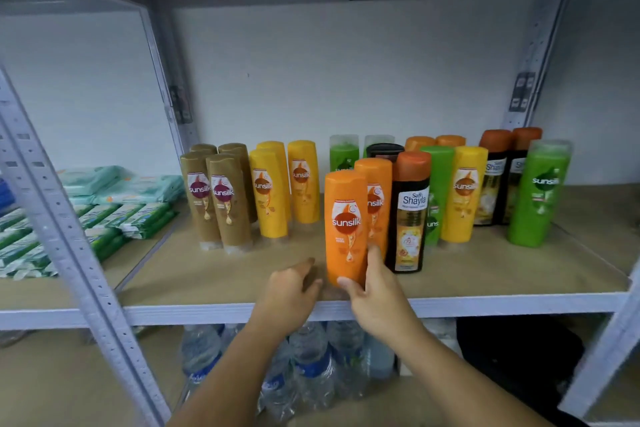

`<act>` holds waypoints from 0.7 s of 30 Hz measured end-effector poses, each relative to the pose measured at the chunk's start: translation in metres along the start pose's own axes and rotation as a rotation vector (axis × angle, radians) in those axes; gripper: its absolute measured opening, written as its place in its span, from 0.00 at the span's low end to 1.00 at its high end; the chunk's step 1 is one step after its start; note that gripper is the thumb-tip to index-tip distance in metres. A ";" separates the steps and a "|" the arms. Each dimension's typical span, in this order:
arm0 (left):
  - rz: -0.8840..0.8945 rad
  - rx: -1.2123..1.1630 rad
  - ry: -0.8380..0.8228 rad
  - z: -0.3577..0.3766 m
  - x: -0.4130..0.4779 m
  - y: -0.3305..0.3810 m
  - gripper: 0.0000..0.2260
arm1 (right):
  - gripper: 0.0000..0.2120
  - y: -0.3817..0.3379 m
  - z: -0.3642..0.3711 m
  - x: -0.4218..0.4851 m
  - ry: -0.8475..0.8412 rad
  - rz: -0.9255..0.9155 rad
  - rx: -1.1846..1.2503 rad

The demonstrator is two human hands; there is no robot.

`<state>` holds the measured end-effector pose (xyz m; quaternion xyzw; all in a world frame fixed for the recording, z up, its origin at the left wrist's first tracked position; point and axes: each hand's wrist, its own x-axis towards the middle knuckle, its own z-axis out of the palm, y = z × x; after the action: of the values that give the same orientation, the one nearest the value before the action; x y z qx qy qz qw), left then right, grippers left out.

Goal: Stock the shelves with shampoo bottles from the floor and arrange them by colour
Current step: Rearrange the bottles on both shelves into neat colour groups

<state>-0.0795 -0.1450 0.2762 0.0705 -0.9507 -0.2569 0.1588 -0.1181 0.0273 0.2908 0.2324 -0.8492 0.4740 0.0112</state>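
An orange Sunsilk bottle (346, 222) stands near the front of the wooden shelf (214, 274). My right hand (375, 291) grips its lower end, thumb in front and fingers behind. My left hand (289, 291) hovers just left of the bottle with relaxed fingers, holding nothing. A second orange bottle (377, 198) stands right behind the first. Brown bottles (218, 198) and yellow bottles (277, 187) form groups at the left. To the right, a black Shayla bottle (408, 215), green bottles (536, 191) and another yellow bottle (464, 194) stand mixed.
Packs of wipes (114, 208) lie on the neighbouring shelf at the left. A grey metal upright (69, 239) crosses the left foreground. Water bottles (304, 364) and a dark bag (519, 357) sit on the shelf below.
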 end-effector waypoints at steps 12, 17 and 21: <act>0.015 0.063 0.025 0.058 0.018 0.048 0.07 | 0.22 0.053 -0.084 -0.028 0.149 0.083 0.006; -0.043 0.108 0.042 0.067 0.026 0.051 0.07 | 0.22 0.074 -0.096 -0.012 0.240 0.129 0.012; -0.055 0.112 0.045 0.069 0.027 0.050 0.07 | 0.26 0.079 -0.100 0.002 0.269 0.129 0.036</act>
<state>-0.1304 -0.0760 0.2521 0.1109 -0.9576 -0.2057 0.1686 -0.1722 0.1426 0.2829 0.1121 -0.8447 0.5155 0.0901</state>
